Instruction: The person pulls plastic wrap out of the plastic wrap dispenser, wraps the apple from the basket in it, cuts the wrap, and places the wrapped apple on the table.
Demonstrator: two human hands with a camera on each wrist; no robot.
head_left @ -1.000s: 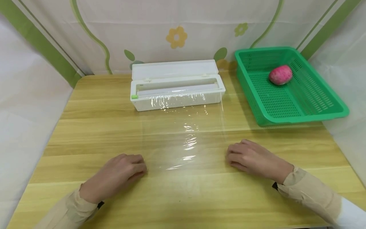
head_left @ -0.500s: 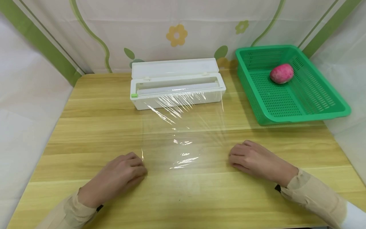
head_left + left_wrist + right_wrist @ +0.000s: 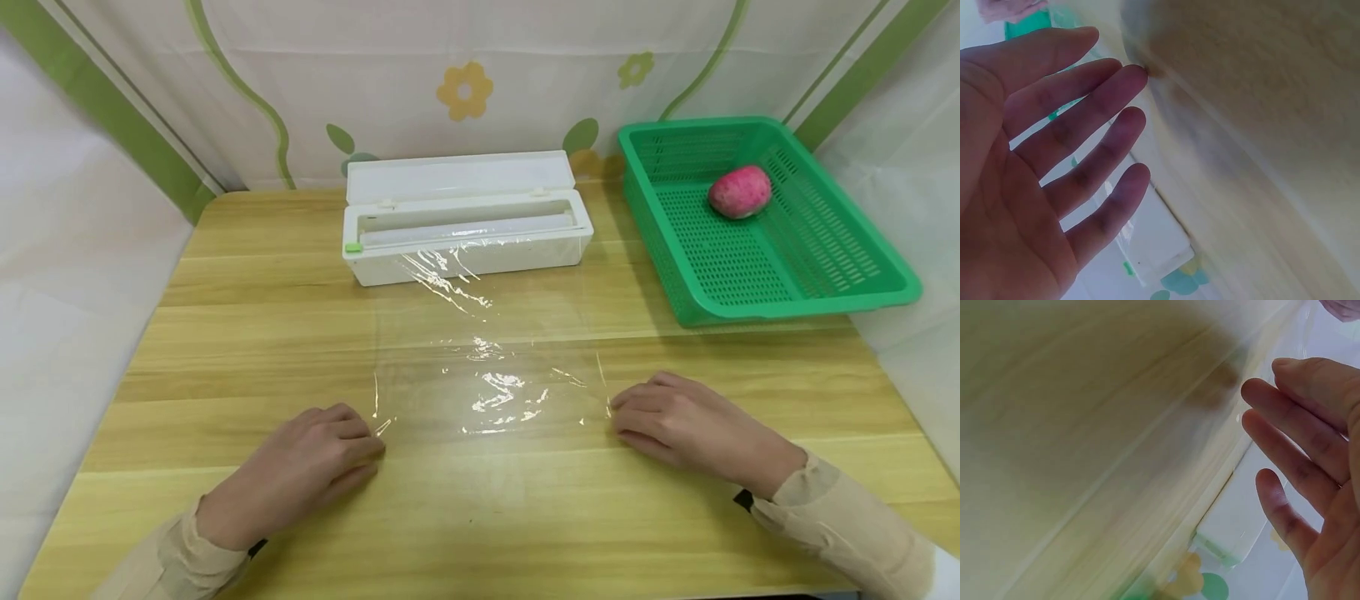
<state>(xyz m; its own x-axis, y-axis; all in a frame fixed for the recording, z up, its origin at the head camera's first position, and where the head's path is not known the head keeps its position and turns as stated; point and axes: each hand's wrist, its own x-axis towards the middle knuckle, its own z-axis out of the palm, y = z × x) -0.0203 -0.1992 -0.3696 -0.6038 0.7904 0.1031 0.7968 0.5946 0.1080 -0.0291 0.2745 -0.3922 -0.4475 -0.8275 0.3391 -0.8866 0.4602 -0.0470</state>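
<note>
A clear sheet of cling film (image 3: pixel 495 392) runs from the roll in a white dispenser (image 3: pixel 468 250) toward the front of the table. At its front left corner is my left hand (image 3: pixel 300 467); in the left wrist view that hand's fingers (image 3: pixel 1110 144) are straight and spread, thumb apart from them. My right hand (image 3: pixel 697 429) lies just beside the film's front right corner. Its fingers (image 3: pixel 1285 462) look relaxed and slightly bent in the right wrist view, the thumb near the index finger. Whether the film's edge touches the fingertips is hard to see.
The dispenser's lid (image 3: pixel 461 177) stands raised at the back. At the back right a green basket (image 3: pixel 682 287) holds a pink, oval radish-like vegetable (image 3: pixel 740 192). A patterned curtain (image 3: pixel 540 50) closes off the far side of the wooden table (image 3: pixel 480 533).
My right hand has drifted slightly right and my left hand slightly left. The film has gone slacker, with its glossy wrinkles shifted and new creases near both front corners.
</note>
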